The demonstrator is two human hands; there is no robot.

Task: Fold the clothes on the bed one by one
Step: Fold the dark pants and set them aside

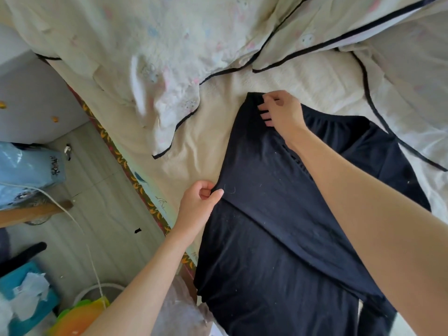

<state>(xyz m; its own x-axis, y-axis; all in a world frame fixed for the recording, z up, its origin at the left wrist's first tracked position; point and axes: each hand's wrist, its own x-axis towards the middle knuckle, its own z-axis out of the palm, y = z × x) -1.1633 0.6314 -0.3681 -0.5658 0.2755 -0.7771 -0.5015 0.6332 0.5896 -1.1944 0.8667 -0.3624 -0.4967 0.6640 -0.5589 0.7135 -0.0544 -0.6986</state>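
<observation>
A dark navy garment [261,238] lies spread over the cream bed sheet [201,132], its lower part hanging toward the bed's near edge. One flap is folded over across its middle. My left hand [202,202] pinches the garment's left edge at the fold between thumb and fingers. My right hand [282,110] grips the garment's far top corner, fingers curled into the cloth. My right forearm crosses over the garment's right half and hides part of it.
A cream quilt with dark piping [184,57] is bunched along the far side and right of the bed. Left of the bed is tiled floor [104,190] with a blue bag [26,170], a teal box [26,301], a white cord and a basin.
</observation>
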